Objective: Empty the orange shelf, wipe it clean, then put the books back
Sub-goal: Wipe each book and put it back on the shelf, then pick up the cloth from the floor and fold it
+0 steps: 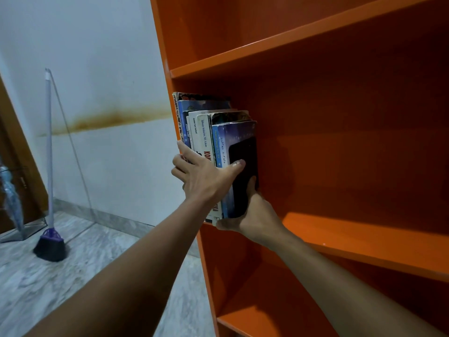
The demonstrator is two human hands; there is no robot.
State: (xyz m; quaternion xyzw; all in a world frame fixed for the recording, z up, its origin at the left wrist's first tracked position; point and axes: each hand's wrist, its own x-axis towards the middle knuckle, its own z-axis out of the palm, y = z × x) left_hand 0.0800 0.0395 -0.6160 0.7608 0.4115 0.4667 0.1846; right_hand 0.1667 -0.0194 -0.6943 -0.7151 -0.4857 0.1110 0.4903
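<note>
Orange board shows bare along most of the shelf (340,229). Only a small batch of books (206,127) is seen on it, stood upright at its left end, against the side panel and close to the front edge.

The batch is clamped by the left hand (206,176). Its fingers are spread over the spines and down the left side, and its thumb is stretched across to the dark cover on the right. The lower right corner is cupped by the right hand (255,215), with the thumb laid up the same dark cover and the fingers tucked beneath. Both hands are thus closed on the batch, neither fully wrapped round it.

The books are judged to be thin paperbacks of unequal height. Each is light on its own, but together they would be moderately heavy and loose. The covers look glossy, so the inner volumes could slide out if the side pressure is eased. The worn upper corners suggest soft card that bends easily.

The batch is best squeezed from both outer covers low down and supported from beneath. It should not be lifted by the spines alone.

Whether the batch is being taken out or set back cannot be told.
</note>
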